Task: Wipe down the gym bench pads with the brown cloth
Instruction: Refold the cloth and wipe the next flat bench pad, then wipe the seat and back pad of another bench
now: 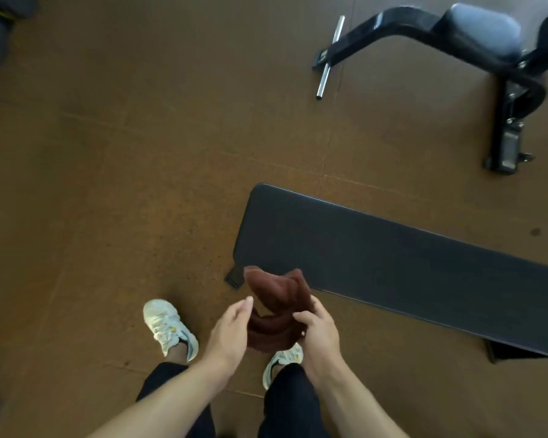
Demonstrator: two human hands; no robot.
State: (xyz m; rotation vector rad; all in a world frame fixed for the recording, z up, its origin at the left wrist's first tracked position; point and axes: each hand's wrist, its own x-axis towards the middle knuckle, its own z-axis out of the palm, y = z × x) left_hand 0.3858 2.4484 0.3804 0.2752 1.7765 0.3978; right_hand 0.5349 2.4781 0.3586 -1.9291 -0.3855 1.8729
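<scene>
Standing on the brown speckled rubber floor [108,184] in white laced sneakers [168,327]. Left hand [231,330] with straight fingers held together, touching the left side of the bunched brown cloth [276,308]. Brown cloth held in the air between both hands, in front of the near end of the long flat black padded bench pad [393,257]. Right hand [320,333] gripping the cloth, thumb and fingers curled round the folds. Farther right and behind, black metal gym frame with grey rounded pad [484,30].
</scene>
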